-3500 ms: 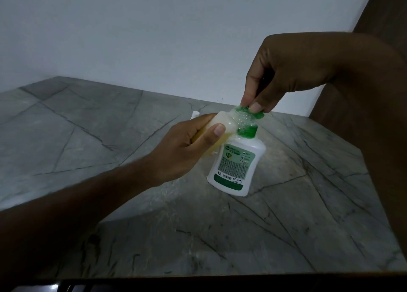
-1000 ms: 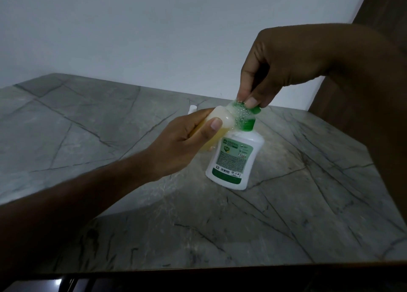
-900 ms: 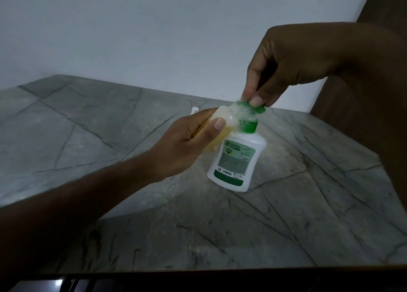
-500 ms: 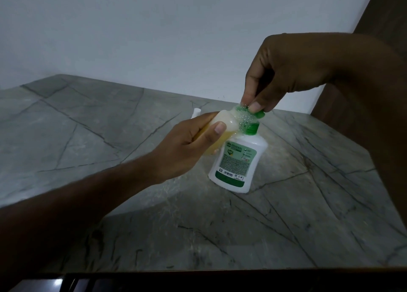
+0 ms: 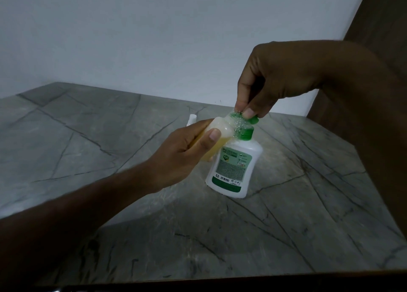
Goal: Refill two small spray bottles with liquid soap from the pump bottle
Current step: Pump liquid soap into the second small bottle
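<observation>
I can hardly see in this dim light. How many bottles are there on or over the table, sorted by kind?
Pump bottles: 1, white with a green pump, standing on the table.
Small bottles: 1 plainly seen, holding yellow liquid, gripped by the left hand.
White tip behind that hand: 1, perhaps a second small bottle; cannot tell.
Total: 2 sure, 3 at most.

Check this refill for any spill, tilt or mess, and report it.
No puddle shows on the marble table. The left hand holds the small spray bottle tilted steeply against the green pump head, where foam bubbles cling. The right hand pinches that pump head; the pump bottle stands upright.
</observation>
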